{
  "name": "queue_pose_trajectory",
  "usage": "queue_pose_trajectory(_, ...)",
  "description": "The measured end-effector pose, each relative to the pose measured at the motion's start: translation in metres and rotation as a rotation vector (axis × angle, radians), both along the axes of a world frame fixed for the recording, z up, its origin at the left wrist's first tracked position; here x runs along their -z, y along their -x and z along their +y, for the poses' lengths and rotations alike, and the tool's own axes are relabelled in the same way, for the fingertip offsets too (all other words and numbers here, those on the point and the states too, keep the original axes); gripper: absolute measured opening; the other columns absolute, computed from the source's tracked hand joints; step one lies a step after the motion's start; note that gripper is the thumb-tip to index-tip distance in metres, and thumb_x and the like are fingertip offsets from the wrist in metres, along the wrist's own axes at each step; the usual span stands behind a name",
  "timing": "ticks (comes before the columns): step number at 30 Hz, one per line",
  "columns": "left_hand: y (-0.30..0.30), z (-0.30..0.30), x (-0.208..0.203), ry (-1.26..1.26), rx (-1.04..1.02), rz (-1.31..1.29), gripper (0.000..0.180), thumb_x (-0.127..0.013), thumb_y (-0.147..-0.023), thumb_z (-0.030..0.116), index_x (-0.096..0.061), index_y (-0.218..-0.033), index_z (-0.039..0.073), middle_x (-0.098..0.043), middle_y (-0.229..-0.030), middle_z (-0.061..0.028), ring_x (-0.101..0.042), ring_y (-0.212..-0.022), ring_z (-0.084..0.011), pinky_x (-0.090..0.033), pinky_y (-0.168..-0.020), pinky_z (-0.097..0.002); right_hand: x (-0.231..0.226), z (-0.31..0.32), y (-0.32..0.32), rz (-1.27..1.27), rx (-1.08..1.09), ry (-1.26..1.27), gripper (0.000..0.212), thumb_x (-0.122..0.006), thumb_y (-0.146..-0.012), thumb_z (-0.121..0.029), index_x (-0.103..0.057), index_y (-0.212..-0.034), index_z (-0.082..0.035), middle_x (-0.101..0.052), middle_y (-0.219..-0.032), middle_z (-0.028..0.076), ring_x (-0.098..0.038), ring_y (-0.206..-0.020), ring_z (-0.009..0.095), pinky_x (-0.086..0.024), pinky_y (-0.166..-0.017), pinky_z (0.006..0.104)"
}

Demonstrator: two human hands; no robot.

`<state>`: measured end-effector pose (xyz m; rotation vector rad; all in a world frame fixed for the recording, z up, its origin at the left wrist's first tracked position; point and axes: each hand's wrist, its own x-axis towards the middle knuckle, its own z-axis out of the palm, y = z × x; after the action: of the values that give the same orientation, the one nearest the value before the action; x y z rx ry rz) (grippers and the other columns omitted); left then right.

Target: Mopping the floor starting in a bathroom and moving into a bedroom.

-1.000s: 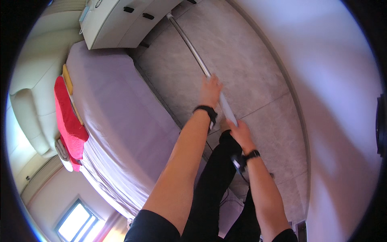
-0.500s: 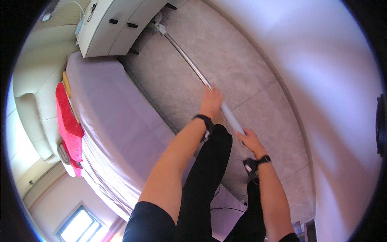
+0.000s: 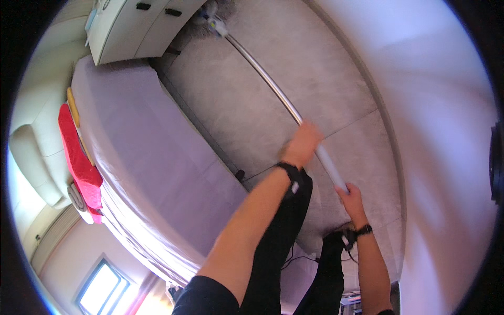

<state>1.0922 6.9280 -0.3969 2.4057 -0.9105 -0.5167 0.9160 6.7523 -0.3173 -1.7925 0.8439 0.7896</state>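
Observation:
A mop (image 3: 265, 77) with a silver metal pole and a pale grip slants from the far left down toward me. Its grey fringed head (image 3: 227, 11) lies on the floor by the white cabinet, partly cut off by the upper edge of the view. My left hand (image 3: 303, 144) is closed around the pole near the top of the grip, slightly blurred. Lower down, my right hand (image 3: 353, 202) grips the end of the handle. Black straps with small devices sit on both wrists.
A bed with a lilac sheet (image 3: 152, 142) runs along the left, with red cloth (image 3: 79, 155) on its far side. The white cabinet (image 3: 147, 31) stands on short dark legs beyond it. A white wall (image 3: 436, 131) bounds the grey tiled floor (image 3: 336, 84) on the right. Cables lie near my legs.
Both hands have moved rightward with the mop. More of its head now shows in front of the cabinet, and the whole view has shifted somewhat.

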Motion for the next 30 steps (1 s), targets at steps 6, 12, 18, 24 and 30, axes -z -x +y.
queue_pose_trajectory(6,-0.160,0.117,0.033,-0.597,0.038,-0.312,0.020,-0.057,-0.078,0.014,-0.059,-0.098,0.013,-0.055,-0.106,-0.0099,-0.047,-0.112,-0.0295,-0.034,-0.096,-0.0498,0.080,0.120,-0.138,0.040,0.220,-0.455,0.040,-0.064,-0.082,-0.034,-0.061,-0.096,0.003,-0.056,-0.067,0.004,-0.051,-0.061,0.012,-0.041,-0.052,0.0275)
queue_pose_trajectory(12,-0.182,0.144,0.030,-0.839,0.048,-0.222,0.042,-0.066,-0.074,0.015,-0.051,-0.114,0.016,-0.044,-0.132,-0.0087,-0.030,-0.131,-0.0247,-0.029,-0.100,-0.0514,0.120,0.162,-0.121,-0.118,0.125,-0.336,0.044,-0.063,-0.083,-0.037,-0.060,-0.100,0.003,-0.060,-0.075,0.007,-0.055,-0.067,0.015,-0.045,-0.062,0.0285)
queue_pose_trajectory(18,-0.136,0.128,0.008,-0.837,0.045,-0.199,0.048,-0.070,-0.069,0.018,-0.051,-0.114,0.016,-0.045,-0.130,-0.0096,-0.029,-0.132,-0.0277,-0.027,-0.101,-0.0520,0.065,0.140,-0.084,-0.124,0.269,-0.498,0.044,-0.059,-0.085,-0.036,-0.059,-0.101,0.004,-0.060,-0.071,0.006,-0.055,-0.065,0.016,-0.045,-0.063,0.0287)
queue_pose_trajectory(24,-0.031,0.068,-0.024,-0.589,0.091,-0.235,0.036,-0.058,-0.076,0.013,-0.055,-0.112,0.012,-0.045,-0.127,-0.0188,-0.030,-0.130,-0.0325,-0.021,-0.104,-0.0533,-0.007,0.056,0.005,0.033,0.301,-0.365,0.039,-0.059,-0.085,-0.035,-0.058,-0.095,0.003,-0.055,-0.067,0.003,-0.050,-0.055,0.010,-0.043,-0.051,0.0257)
queue_pose_trajectory(30,0.116,-0.059,-0.105,-0.187,0.149,0.056,0.037,-0.065,-0.066,0.013,-0.059,-0.102,0.006,-0.039,-0.130,-0.0287,-0.028,-0.129,-0.0399,-0.014,-0.104,-0.0606,-0.116,-0.088,0.138,0.154,0.334,-0.290,0.031,-0.066,-0.080,-0.028,-0.057,-0.089,0.000,-0.052,-0.065,0.001,-0.048,-0.054,0.008,-0.040,-0.046,0.0231)
